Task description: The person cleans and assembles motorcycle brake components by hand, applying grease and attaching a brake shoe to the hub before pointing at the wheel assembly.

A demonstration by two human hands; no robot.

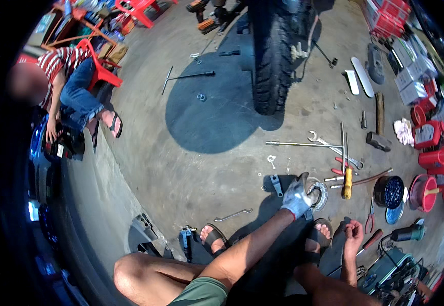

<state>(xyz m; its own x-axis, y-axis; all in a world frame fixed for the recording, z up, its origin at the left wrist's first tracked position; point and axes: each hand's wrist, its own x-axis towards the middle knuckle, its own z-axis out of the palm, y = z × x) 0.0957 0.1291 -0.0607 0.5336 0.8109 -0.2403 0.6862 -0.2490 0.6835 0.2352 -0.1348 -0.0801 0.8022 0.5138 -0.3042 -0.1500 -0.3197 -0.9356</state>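
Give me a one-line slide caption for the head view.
Gloved left hand grips a round metal disc on the concrete floor beside scattered wrenches.

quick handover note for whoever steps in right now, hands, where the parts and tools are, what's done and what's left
Left hand: gloved, gripping the round metal disc on the concrete floor, in front of the sandalled feet.
Right hand: bare, loosely curled, holding nothing, next to the wooden-handled tool.
Tools lie right of the disc: yellow-handled screwdriver, spanner, long bars, pliers, hammer. Small bracket and loose bits lie left of it.
The motorcycle wheel stands upright further off.
Done: disc is off and on the floor. Left: the disc is in hand, nothing fitted back.
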